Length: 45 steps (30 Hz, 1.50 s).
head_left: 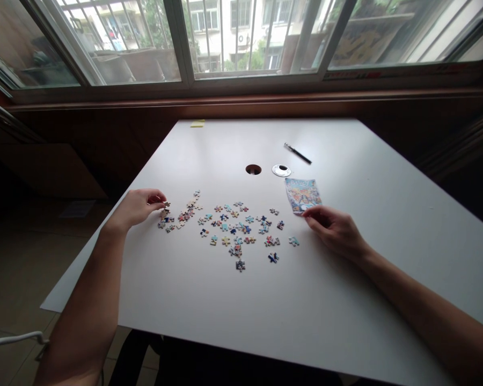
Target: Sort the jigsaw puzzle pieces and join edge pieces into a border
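My left hand (139, 208) is at the left end of the scattered pieces, thumb and fingers pinched on a small jigsaw piece (167, 204). Just below those fingertips lies a small cluster of jigsaw pieces (161, 221). A longer heap of pieces (185, 215), some with the plain back up, is to its right. Many loose colourful pieces (247, 229) spread across the middle of the table. On the right, my right hand (334, 228) has its fingertips closed on the lower edge of a colourful picture card (302, 195), which lies on the table.
The white table (209, 316) reaches back towards a windowed wall. Beyond the pieces are a round cable hole (253, 170), a round metal cover (281, 170) and a black pen (298, 154). A yellow sticky note (197, 123) is at the far left edge.
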{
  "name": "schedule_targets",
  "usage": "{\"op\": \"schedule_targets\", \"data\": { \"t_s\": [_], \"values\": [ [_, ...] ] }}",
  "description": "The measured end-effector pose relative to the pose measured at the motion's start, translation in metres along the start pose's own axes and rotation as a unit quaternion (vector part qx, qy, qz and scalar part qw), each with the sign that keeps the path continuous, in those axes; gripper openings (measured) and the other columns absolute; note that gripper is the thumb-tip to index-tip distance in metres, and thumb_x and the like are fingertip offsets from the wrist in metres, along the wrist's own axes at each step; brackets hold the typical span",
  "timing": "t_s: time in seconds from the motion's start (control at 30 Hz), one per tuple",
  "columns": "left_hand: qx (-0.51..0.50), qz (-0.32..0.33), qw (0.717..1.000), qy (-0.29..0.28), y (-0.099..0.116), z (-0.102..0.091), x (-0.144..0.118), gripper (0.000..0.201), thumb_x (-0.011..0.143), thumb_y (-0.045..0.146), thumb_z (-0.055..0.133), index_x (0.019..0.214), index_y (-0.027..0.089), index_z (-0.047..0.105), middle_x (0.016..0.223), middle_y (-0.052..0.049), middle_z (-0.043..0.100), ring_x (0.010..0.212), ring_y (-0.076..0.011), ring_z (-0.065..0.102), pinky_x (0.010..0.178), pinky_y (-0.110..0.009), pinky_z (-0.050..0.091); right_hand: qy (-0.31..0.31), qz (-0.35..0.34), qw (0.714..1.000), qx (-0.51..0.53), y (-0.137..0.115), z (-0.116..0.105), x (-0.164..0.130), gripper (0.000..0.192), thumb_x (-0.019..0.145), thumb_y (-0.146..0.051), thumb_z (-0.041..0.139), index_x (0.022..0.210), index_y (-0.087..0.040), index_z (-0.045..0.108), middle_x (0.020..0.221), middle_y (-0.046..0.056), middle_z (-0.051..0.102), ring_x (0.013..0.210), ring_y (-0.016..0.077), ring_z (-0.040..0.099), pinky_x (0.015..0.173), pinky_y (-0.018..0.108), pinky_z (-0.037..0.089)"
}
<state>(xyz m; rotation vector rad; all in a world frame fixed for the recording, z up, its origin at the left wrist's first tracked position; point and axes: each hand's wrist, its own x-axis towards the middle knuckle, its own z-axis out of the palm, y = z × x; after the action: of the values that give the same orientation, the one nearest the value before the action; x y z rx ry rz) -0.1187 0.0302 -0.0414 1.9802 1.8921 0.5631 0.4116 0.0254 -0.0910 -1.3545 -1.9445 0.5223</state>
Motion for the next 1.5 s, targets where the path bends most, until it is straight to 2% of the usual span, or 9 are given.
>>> {"op": "schedule_targets", "data": {
  "t_s": [0.17,0.3,0.4,0.53,0.7,0.9,1.1,1.37,1.5],
  "values": [
    [-0.012,0.095,0.995,0.041,0.029,0.007,-0.005,0.020,0.085,0.040,0.066,0.089,0.021,0.074,0.089,-0.002,0.077,0.079,-0.0185,0.070,0.077,-0.028,0.055,-0.003,0.006,1.000,-0.009,-0.006,0.000,0.001,0.022,0.088,-0.040,0.059,0.089,-0.020,0.069,0.069,0.002,0.062,0.057,0.0138,0.050,0.056,0.028,0.043],
    [0.015,0.260,0.965,0.038,0.061,0.033,-0.010,0.020,0.094,0.032,0.058,0.092,0.021,0.074,0.097,-0.005,0.074,0.089,-0.0188,0.068,0.084,-0.031,0.055,-0.008,0.007,1.000,-0.007,-0.004,0.000,0.001,0.022,0.088,-0.040,0.060,0.089,-0.020,0.069,0.067,0.000,0.059,0.056,0.0127,0.047,0.055,0.027,0.041],
    [0.060,0.312,0.946,0.064,0.080,0.057,-0.005,0.023,0.099,0.023,0.050,0.098,0.019,0.072,0.099,-0.008,0.072,0.094,-0.0195,0.065,0.085,-0.033,0.055,-0.007,0.001,1.000,-0.007,-0.004,0.001,0.002,0.022,0.088,-0.039,0.059,0.089,-0.020,0.070,0.066,0.000,0.060,0.055,0.0124,0.046,0.055,0.027,0.040],
    [0.114,0.322,0.934,0.107,0.096,0.081,0.013,0.026,0.099,0.017,0.046,0.099,0.017,0.072,0.099,-0.011,0.072,0.093,-0.0222,0.062,0.082,-0.037,0.056,-0.001,-0.013,1.000,-0.013,-0.006,0.002,0.003,0.023,0.089,-0.040,0.058,0.089,-0.020,0.070,0.067,0.001,0.061,0.055,0.0125,0.047,0.055,0.026,0.041],
    [0.134,0.348,0.927,0.051,0.096,0.092,0.025,0.023,0.098,0.016,0.049,0.096,0.019,0.073,0.089,-0.010,0.073,0.089,-0.0225,0.060,0.075,-0.035,0.057,0.001,-0.003,1.000,-0.004,-0.006,0.000,0.002,0.023,0.089,-0.039,0.058,0.089,-0.020,0.070,0.068,0.002,0.063,0.055,0.0126,0.048,0.054,0.027,0.042],
    [0.074,0.277,0.955,0.083,0.083,0.087,0.021,0.027,0.098,0.013,0.046,0.119,0.020,0.062,0.105,-0.009,0.071,0.095,-0.0195,0.065,0.086,-0.035,0.056,-0.007,-0.003,1.000,0.003,-0.004,0.000,0.001,0.020,0.089,-0.038,0.059,0.089,-0.021,0.069,0.071,0.002,0.065,0.055,0.0124,0.047,0.054,0.027,0.041],
    [0.017,0.261,0.955,0.138,0.085,0.081,0.016,0.016,0.097,0.022,0.053,0.087,0.019,0.065,0.103,-0.007,0.070,0.090,-0.0173,0.066,0.084,-0.031,0.056,-0.010,-0.004,1.000,0.006,-0.005,0.000,0.001,0.020,0.088,-0.037,0.058,0.089,-0.020,0.069,0.071,0.002,0.065,0.056,0.0124,0.046,0.054,0.027,0.041],
    [0.017,0.246,0.965,0.093,0.084,0.090,0.015,0.013,0.092,0.024,0.060,0.091,0.022,0.072,0.095,-0.006,0.073,0.095,-0.0229,0.064,0.088,-0.038,0.055,-0.011,0.002,1.000,0.015,-0.008,0.000,0.002,0.022,0.089,-0.040,0.058,0.088,-0.020,0.069,0.075,0.004,0.068,0.055,0.0120,0.046,0.053,0.026,0.041],
    [0.043,0.252,0.955,0.153,0.080,0.080,0.016,0.016,0.094,0.024,0.058,0.093,0.022,0.073,0.104,-0.008,0.070,0.099,-0.0240,0.060,0.090,-0.041,0.052,-0.010,0.002,1.000,0.013,-0.006,0.000,0.001,0.023,0.088,-0.040,0.059,0.088,-0.020,0.070,0.071,0.003,0.066,0.055,0.0124,0.047,0.053,0.026,0.041]
  ]
}}
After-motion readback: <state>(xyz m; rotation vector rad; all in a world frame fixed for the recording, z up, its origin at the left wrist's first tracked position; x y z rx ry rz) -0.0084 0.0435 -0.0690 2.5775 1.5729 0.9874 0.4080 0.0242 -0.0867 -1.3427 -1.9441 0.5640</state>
